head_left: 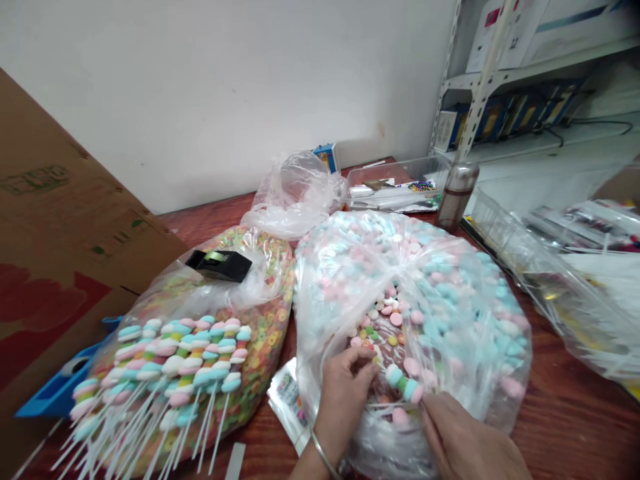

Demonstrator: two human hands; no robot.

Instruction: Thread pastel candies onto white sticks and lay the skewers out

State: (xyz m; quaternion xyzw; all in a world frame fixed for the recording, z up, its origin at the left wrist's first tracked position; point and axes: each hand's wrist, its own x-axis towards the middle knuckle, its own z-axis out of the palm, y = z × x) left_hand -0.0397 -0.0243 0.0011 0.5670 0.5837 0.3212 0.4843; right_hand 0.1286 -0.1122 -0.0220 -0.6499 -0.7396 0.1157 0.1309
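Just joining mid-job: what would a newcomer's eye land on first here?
A clear plastic bag of pink and blue sweets dominates the centre-right of the table, the left hand and right hand at its opening. Left of it, a bundle of pastel sweets on white sticks lies on a bag of colourful ring-shaped sweets.
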